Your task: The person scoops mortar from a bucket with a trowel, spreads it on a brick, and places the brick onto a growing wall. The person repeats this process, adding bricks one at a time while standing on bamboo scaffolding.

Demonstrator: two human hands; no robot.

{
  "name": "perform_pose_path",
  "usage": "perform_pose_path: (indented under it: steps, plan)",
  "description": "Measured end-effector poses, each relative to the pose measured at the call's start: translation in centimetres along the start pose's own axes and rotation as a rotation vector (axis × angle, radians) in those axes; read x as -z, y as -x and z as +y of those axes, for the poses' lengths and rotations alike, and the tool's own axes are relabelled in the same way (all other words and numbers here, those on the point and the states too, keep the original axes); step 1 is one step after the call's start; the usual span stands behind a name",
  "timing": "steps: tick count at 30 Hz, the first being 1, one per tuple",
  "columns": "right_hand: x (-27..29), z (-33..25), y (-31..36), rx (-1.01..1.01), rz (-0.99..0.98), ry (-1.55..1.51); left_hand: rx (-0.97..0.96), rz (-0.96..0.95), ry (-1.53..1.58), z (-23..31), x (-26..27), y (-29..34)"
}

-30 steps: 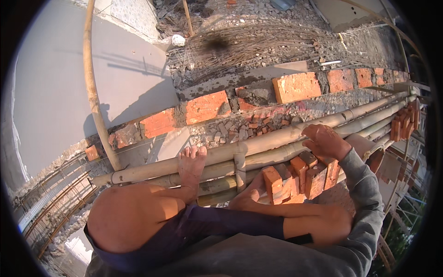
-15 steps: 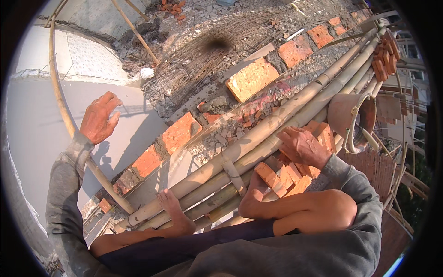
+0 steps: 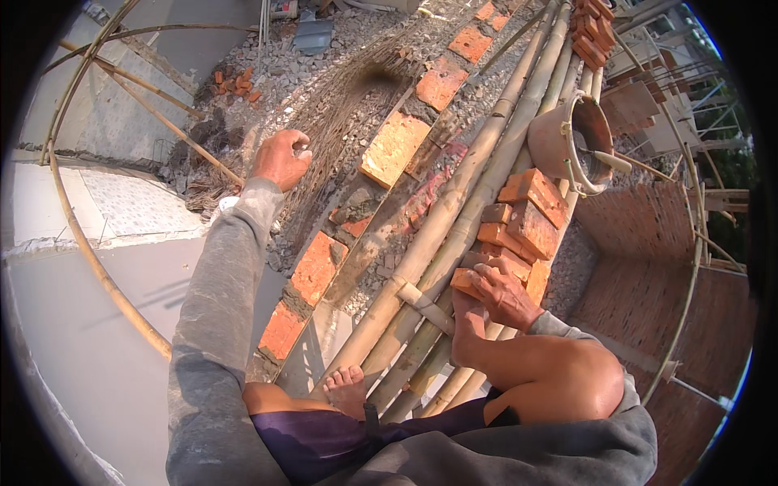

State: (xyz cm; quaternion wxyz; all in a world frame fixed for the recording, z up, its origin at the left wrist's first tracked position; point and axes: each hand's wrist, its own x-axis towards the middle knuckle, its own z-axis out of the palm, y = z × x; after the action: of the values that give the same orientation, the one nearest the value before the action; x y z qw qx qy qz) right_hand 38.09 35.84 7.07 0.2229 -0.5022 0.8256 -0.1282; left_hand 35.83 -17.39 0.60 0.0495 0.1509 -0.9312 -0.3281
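Note:
My right hand [image 3: 509, 298] is at the near end of a pile of loose orange bricks [image 3: 533, 229] on the bamboo poles. Its fingers are closed over the end of one brick [image 3: 465, 282], just above my right foot. My left hand [image 3: 279, 160] hangs over the rubble beyond the low brick row, fingers loosely curled with a gap to the thumb and nothing visible in them. The row has several bricks set in grey mortar, among them a yellowish brick [image 3: 395, 149], an orange brick [image 3: 318, 269] and a half-covered brick [image 3: 356, 212].
A mortar bucket [image 3: 553, 146] with a tool handle stands on the bamboo poles [image 3: 462, 182] past the pile. More bricks [image 3: 592, 36] are stacked farther along. A curved bamboo pole [image 3: 105, 279] rises at the left. A brick wall [image 3: 636, 279] stands lower at the right.
My view has turned along the brick row. My left hand has moved forward past the row, its fingers more curled. My right hand has shifted from the pile's top to its near end.

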Motion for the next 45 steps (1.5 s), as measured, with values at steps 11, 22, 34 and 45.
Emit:
perform_pose_path:
  steps: [11, 22, 34, 45]
  plan:
    - [-2.4, 0.0, -2.6, -0.231, 0.009, 0.001, 0.473, 0.144, 0.149, -6.0, -1.3, 3.5]
    - [-4.0, -5.8, -2.2, -0.217, 0.02, 0.045, -0.955, -0.233, 0.082, 22.5, 13.6, 15.5]
    - [-8.1, -7.8, -2.4, -0.025, -0.08, -0.001, -1.113, -0.15, 0.317, 29.0, 14.7, 29.2]
    - [-0.4, -2.6, -4.9, -0.018, 0.196, 0.233, -0.079, -0.267, 0.668, 12.6, 5.5, 18.3]
